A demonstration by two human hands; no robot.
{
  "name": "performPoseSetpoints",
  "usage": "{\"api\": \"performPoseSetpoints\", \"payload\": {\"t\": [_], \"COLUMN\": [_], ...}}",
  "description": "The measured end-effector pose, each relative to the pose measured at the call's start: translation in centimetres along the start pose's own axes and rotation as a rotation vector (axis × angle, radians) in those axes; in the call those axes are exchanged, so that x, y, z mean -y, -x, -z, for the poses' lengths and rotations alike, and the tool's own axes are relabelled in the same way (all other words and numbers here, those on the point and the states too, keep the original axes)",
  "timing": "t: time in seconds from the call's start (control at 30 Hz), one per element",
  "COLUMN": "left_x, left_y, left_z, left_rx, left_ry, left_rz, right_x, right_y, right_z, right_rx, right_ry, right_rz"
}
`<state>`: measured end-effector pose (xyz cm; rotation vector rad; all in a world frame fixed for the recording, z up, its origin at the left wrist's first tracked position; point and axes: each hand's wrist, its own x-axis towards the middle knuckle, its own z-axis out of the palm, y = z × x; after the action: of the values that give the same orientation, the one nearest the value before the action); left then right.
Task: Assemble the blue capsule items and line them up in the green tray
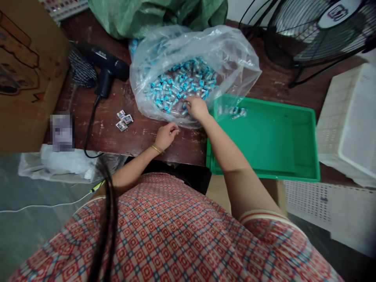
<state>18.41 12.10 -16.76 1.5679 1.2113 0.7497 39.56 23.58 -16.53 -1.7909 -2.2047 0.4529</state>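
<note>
A clear plastic bag lies open on the brown table, full of small clear tubes with blue caps. My right hand reaches into the bag's mouth, fingers curled down among the tubes; what it grips is hidden. My left hand rests on the table just in front of the bag, fingers pinched together on something small I cannot make out. A gold bangle sits on that wrist. A green plastic tray stands to the right, with a few tubes in its far left corner.
A black heat gun with its cord lies at the left, three small packets beside it. A cardboard box stands far left, a green sack behind the bag, a fan and white crates at right.
</note>
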Motion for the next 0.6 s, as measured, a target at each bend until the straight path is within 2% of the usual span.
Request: {"api": "performPoseSetpoints", "payload": {"t": [0.07,0.13,0.2,0.27,0.37,0.47,0.6], "left_x": [0.2,0.5,0.8,1.1,1.4,1.5,1.4], "left_y": [0.0,0.0,0.3,0.6,1.1,1.4,1.9], "left_z": [0.5,1.3,2.3,3.1,3.7,3.8,3.7], "left_rx": [0.004,-0.051,-0.093,-0.077,-0.060,-0.071,-0.086], "left_ry": [0.166,0.246,0.315,0.377,0.410,0.448,0.483], "left_rz": [0.058,0.114,0.188,0.253,0.276,0.281,0.257], "right_x": [0.7,1.3,1.5,1.5,1.4,1.4,2.9], "right_y": [-0.5,-0.9,-0.9,-0.7,-0.2,0.8,4.0], "right_z": [-0.9,-1.6,-1.9,-2.1,-1.9,-1.2,-0.2], "right_rx": [0.044,0.037,0.013,-0.006,-0.024,-0.084,-0.172], "right_ry": [0.108,0.164,0.170,0.164,0.131,0.020,-0.323], "right_rz": [0.007,0.005,-0.009,-0.028,-0.031,-0.039,0.021]}}
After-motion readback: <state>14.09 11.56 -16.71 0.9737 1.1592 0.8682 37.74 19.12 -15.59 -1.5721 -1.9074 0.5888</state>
